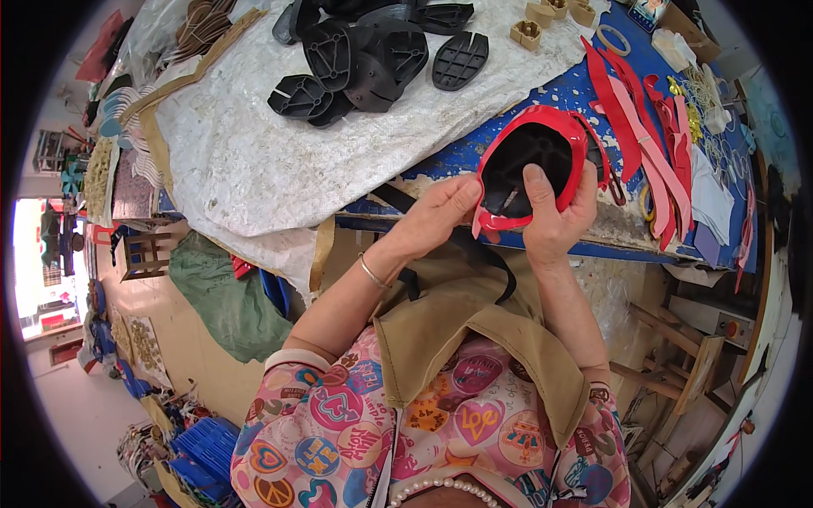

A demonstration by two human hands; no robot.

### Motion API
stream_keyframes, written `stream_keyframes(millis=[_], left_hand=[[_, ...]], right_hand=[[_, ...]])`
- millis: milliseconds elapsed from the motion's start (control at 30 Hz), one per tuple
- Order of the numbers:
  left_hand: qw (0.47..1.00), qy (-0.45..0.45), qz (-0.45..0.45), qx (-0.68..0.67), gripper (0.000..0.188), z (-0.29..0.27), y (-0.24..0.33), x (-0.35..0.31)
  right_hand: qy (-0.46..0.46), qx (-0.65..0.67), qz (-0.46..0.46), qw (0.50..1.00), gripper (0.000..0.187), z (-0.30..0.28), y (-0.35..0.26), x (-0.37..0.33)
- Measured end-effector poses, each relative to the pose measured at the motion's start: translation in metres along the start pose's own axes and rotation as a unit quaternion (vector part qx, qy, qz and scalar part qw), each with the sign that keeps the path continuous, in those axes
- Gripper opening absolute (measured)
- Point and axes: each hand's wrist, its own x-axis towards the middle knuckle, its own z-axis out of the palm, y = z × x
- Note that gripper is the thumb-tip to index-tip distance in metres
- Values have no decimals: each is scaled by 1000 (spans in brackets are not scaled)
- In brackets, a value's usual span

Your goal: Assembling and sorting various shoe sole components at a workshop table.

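Observation:
Over the table's near edge I hold a black moulded plastic piece (508,172), hollow and shaped like a shoe platform. A glossy red strip (580,148) runs round its rim. My left hand (442,212) is closed, pinching the strip at the piece's near left side with thumb and fingers. My right hand (555,216) grips the near right side, its thumb pressed inside the hollow and its fingers round the outer wall. Part of another dark piece with a red edge (597,151) shows just behind the right fingers; whether it is joined is hidden.
Several black ribbed sole-shaped pieces (364,72) lie heaped on a white sheet (246,161) covering the blue table (474,152). Red and pink strips (639,140) spread at right, near a tape ring (613,40) and tangled cords (716,93). A wooden stool (677,364) stands below right.

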Motion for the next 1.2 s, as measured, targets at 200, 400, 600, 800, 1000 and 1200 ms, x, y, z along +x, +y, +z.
stream_keyframes(millis=[200, 400, 600, 800, 1000, 1200], left_hand=[[887, 222, 140, 381, 23, 22, -15, 9], [856, 277, 201, 389, 12, 36, -27, 8], [949, 158, 172, 213, 33, 16, -27, 8], [972, 83, 136, 170, 48, 8, 12, -2], [914, 127, 40, 383, 41, 7, 22, -3], [883, 141, 199, 400, 39, 1, 16, -6]], right_hand=[[23, -81, -76, 994, 31, 8, 6, -5], [31, -128, -140, 981, 32, 14, 6, -7], [29, 6, 16, 999, 29, 5, 8, 5], [-3, 76, 98, 992, 25, 11, -2, -9], [-4, 86, 117, 989, 26, 13, 3, -18], [-54, 114, 159, 979, 31, 10, 8, -24]])
